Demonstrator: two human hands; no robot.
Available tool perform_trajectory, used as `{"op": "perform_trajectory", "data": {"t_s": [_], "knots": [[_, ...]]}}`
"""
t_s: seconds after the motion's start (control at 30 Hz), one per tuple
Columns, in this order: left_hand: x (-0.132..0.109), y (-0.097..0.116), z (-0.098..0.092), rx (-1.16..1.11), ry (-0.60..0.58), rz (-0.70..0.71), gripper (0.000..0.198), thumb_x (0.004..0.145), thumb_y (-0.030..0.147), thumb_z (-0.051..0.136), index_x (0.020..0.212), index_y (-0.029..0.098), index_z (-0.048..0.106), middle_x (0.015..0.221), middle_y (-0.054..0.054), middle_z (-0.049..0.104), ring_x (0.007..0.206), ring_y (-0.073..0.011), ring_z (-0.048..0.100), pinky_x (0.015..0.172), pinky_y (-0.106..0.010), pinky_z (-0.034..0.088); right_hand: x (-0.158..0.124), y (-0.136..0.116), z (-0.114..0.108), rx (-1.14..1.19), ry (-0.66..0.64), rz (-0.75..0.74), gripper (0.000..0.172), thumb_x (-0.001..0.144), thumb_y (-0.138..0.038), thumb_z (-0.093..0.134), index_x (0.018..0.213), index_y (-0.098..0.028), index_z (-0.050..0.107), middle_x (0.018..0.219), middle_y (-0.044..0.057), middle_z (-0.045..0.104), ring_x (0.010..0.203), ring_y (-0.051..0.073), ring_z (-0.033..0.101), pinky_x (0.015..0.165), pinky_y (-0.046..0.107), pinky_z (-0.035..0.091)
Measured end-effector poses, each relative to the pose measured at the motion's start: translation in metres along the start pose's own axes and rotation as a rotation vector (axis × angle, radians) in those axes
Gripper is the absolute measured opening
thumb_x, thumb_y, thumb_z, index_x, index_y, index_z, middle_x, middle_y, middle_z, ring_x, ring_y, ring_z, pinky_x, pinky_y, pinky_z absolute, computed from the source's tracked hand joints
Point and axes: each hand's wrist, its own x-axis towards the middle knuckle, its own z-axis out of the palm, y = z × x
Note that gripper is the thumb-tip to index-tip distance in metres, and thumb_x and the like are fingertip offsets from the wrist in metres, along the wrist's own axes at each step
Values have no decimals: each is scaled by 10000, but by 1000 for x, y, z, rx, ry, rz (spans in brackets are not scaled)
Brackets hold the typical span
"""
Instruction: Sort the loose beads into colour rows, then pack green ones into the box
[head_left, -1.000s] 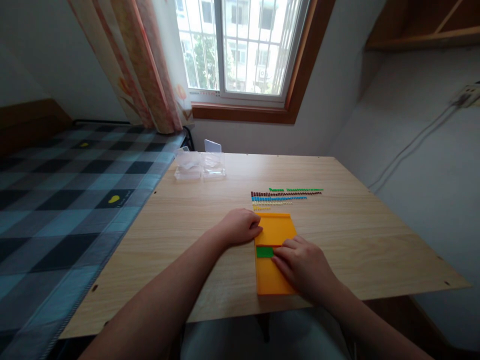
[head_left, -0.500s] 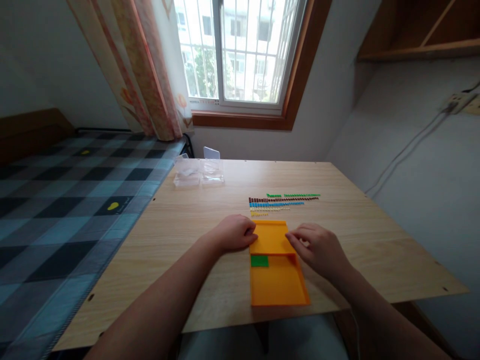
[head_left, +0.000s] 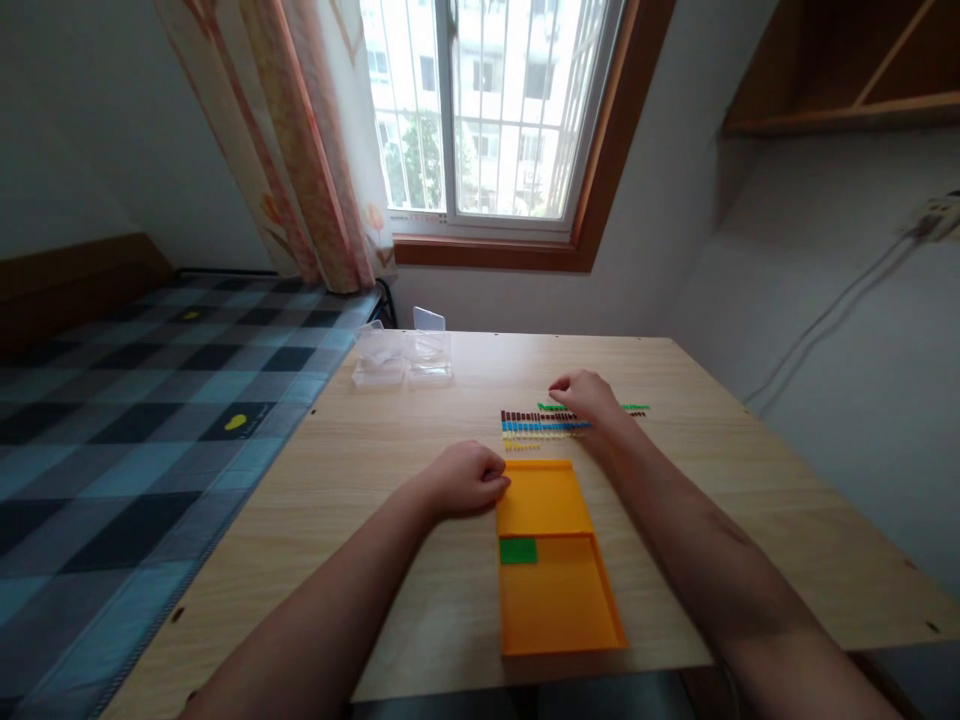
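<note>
An orange two-part tray lies on the table near its front edge. In the upper left corner of its nearer compartment sits a green block. My left hand is closed at the tray's upper left edge, thumb and curled fingers on the rim. Beyond the tray are rows of small pieces: green pieces, brown pieces, blue pieces and yellow pieces. My right hand reaches over the green row with its fingertips pinched together; whatever is between them is too small to make out.
Two clear plastic boxes with raised lids stand at the table's far left. A bed with a checked cover runs along the left side. Behind the wooden table are a window and a curtain; a cable hangs on the right wall.
My right hand has moved from the tray's right edge forward to the green row. My left hand stays at the tray's left edge. The camera view has tilted slightly up.
</note>
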Motion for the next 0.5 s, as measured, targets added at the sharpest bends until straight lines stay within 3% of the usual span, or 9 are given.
{"op": "perform_trajectory", "data": {"t_s": [0.17, 0.5], "knots": [[4, -1, 1, -3, 31, -15, 328, 826, 284, 545, 534, 191, 429, 509, 38, 432, 514, -119, 362, 543, -293, 239, 7, -4, 15, -14, -12, -1, 281, 875, -434, 629, 995, -261, 816, 1006, 60, 789, 920, 206, 676, 776, 271, 440], [7, -4, 3, 5, 44, -24, 338, 838, 309, 532, 548, 193, 401, 518, 32, 426, 525, -120, 362, 551, -291, 239, 3, -10, 20, -90, -17, -2, 321, 853, -520, 618, 965, -293, 815, 1003, 66, 778, 991, 254, 648, 830, 326, 452]]}}
